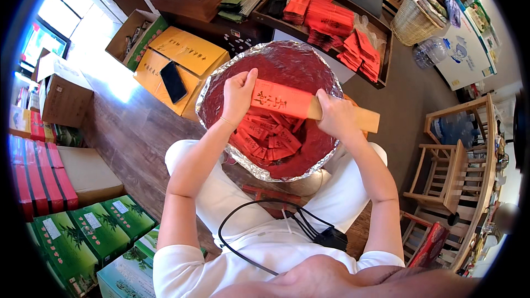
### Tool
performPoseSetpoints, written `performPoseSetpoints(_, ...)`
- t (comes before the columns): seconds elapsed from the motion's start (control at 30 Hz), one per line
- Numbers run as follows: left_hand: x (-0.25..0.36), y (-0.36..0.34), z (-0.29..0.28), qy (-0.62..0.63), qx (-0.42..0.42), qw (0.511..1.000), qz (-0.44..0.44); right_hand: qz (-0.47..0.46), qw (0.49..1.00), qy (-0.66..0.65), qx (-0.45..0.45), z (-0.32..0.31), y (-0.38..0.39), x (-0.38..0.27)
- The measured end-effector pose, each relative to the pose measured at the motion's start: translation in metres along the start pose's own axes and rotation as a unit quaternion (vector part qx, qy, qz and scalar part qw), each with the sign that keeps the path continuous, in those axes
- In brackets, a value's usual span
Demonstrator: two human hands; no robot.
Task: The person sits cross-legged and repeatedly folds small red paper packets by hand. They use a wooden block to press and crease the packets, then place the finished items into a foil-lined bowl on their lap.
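Observation:
My left hand (pixel 239 97) is closed on the left end of a flat red packet (pixel 280 98) with dark lettering. At its other end, my right hand (pixel 335 115) is closed round a flat tan strip (pixel 369 121) that looks like wood. The strip lines up with the packet's right end; whether it reaches inside is hidden. Both hands are above a large round basin (pixel 212 89) with a red inside and a crinkled silver foil rim, between my knees. Many small red packets (pixel 269 138) lie loose in the basin.
A shallow tray (pixel 383 80) of stacked red packets is beyond the basin. Yellow cartons (pixel 187 49) bear a black phone (pixel 173 82) at the left. Green boxes (pixel 99 229) stand lower left; a wooden chair (pixel 441 179) is at the right. A black cable (pixel 221 229) lies across my lap.

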State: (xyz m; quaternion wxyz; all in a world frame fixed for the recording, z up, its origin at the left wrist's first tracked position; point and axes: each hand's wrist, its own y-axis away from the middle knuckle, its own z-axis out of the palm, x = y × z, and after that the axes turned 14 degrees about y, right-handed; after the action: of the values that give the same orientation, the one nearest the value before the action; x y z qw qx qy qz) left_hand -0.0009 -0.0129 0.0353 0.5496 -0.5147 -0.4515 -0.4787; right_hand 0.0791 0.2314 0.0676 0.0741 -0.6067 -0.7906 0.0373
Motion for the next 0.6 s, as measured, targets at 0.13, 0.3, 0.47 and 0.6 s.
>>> performPoseSetpoints(0.13,-0.012,0.001,-0.002,-0.013,0.011,1.0,0.014,0.0,1.0,0.006,-0.005,0.003,-0.003,0.002)
performPoseSetpoints(0.3,-0.019,-0.002,0.001,0.027,0.005,0.999,-0.028,0.017,1.0,0.007,-0.012,0.007,-0.008,0.005)
performPoseSetpoints(0.47,-0.028,-0.002,-0.002,0.061,-0.002,0.997,-0.047,0.021,1.0,0.001,0.004,0.005,-0.009,0.003)
performPoseSetpoints(0.6,-0.005,0.006,0.003,0.04,-0.006,0.999,-0.011,-0.001,0.999,0.02,0.045,0.005,-0.009,0.008)
